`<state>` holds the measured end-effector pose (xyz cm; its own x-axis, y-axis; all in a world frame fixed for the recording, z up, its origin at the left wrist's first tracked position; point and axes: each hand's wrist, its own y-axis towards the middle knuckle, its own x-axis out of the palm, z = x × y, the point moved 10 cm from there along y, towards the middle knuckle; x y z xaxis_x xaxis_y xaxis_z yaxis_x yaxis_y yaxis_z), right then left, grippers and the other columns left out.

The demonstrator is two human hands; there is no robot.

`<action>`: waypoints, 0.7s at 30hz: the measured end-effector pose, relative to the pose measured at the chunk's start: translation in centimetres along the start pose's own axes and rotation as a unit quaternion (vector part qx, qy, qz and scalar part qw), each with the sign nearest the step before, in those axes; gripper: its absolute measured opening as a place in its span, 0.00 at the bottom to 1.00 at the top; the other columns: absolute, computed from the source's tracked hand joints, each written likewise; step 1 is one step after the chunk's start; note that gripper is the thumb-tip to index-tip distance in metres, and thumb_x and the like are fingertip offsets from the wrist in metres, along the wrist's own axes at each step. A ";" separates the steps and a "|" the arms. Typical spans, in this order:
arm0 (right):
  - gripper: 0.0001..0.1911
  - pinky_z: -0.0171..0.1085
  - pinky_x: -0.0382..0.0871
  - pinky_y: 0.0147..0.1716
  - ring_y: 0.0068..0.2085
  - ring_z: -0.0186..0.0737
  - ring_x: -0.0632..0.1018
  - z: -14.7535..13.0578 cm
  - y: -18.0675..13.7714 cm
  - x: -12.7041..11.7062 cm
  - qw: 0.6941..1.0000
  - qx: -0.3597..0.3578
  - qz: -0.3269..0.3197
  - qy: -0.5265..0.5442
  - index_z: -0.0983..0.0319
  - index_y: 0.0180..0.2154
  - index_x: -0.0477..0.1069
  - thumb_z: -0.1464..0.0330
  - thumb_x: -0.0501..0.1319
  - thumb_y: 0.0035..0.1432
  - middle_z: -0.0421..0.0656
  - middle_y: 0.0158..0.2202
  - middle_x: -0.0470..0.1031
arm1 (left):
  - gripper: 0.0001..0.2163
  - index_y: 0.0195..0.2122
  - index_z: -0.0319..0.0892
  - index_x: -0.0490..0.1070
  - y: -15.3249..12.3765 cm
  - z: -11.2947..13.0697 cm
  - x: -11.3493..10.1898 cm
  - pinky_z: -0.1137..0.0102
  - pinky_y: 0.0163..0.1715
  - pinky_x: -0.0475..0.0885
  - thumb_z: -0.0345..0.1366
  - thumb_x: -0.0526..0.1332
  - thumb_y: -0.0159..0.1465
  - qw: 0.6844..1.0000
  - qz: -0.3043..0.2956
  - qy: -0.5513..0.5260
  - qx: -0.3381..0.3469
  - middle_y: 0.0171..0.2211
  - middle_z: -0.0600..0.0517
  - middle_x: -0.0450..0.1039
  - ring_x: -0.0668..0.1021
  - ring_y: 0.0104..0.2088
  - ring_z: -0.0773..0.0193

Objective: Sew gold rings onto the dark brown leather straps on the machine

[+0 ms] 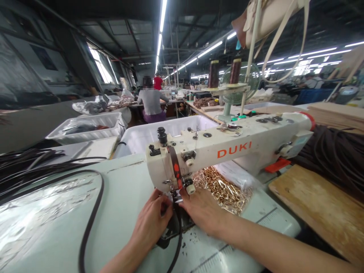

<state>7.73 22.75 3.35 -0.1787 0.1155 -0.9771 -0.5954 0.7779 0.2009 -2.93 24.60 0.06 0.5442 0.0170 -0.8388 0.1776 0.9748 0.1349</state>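
A white sewing machine [193, 151] with orange lettering stands across the table, its needle head above my two hands. My left hand [153, 218] is just left of the needle area, thumb and fingers curled into a pinch. What lies between those fingertips is hidden. My right hand [203, 208] reaches in from the other side, fingers bent together close beside the presser foot, with the tips partly covered by the machine. A narrow dark strap [178, 242] runs from under the needle area, between my hands, towards the front edge.
A clear bag of gold-coloured metal hooks [224, 189] lies behind the machine arm. Dark straps [91, 223] loop over the table at left. White bins [167, 125] stand behind. A wooden board [318, 208] and more dark strips [338, 159] lie right. A person [152, 98] sits farther off.
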 end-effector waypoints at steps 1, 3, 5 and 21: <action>0.14 0.41 0.68 0.37 0.45 0.49 0.74 -0.2 0.1 0.0 1.000 -0.008 -0.010 0.002 0.64 0.50 0.64 0.67 0.49 0.66 0.51 0.42 0.74 | 0.06 0.27 0.43 0.67 0.0 0.0 0.0 0.71 0.30 0.65 0.31 0.53 0.60 1.000 0.003 -0.001 -0.001 0.34 0.54 0.62 0.71 0.28 0.68; 0.14 0.41 0.68 0.36 0.44 0.50 0.75 -0.2 0.2 -0.1 1.000 -0.014 -0.022 0.012 0.65 0.50 0.63 0.68 0.49 0.65 0.52 0.42 0.75 | 0.06 0.27 0.43 0.66 0.0 0.1 -0.1 0.71 0.31 0.65 0.32 0.53 0.61 1.000 0.007 -0.002 -0.001 0.35 0.54 0.63 0.71 0.28 0.68; 0.13 0.41 0.67 0.37 0.43 0.50 0.75 0.1 0.2 -0.2 0.999 0.002 -0.017 0.031 0.64 0.49 0.64 0.68 0.49 0.65 0.51 0.42 0.75 | 0.06 0.28 0.43 0.66 -0.1 0.2 -0.1 0.71 0.31 0.66 0.33 0.53 0.61 1.000 0.008 0.000 0.000 0.35 0.54 0.63 0.72 0.29 0.68; 0.14 0.38 0.67 0.33 0.41 0.47 0.76 -0.1 0.3 -0.6 0.999 0.024 0.026 0.014 0.61 0.47 0.65 0.74 0.54 0.59 0.46 0.41 0.76 | 0.09 0.33 0.42 0.65 -0.4 0.9 -0.2 0.69 0.34 0.69 0.35 0.47 0.65 0.993 -0.028 0.105 0.041 0.42 0.47 0.65 0.75 0.33 0.64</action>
<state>7.60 22.89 4.05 -0.2312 0.1392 -0.9629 -0.5464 0.8003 0.2470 -2.36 23.96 0.65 0.3497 0.0177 -0.9367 0.2734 0.9544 0.1202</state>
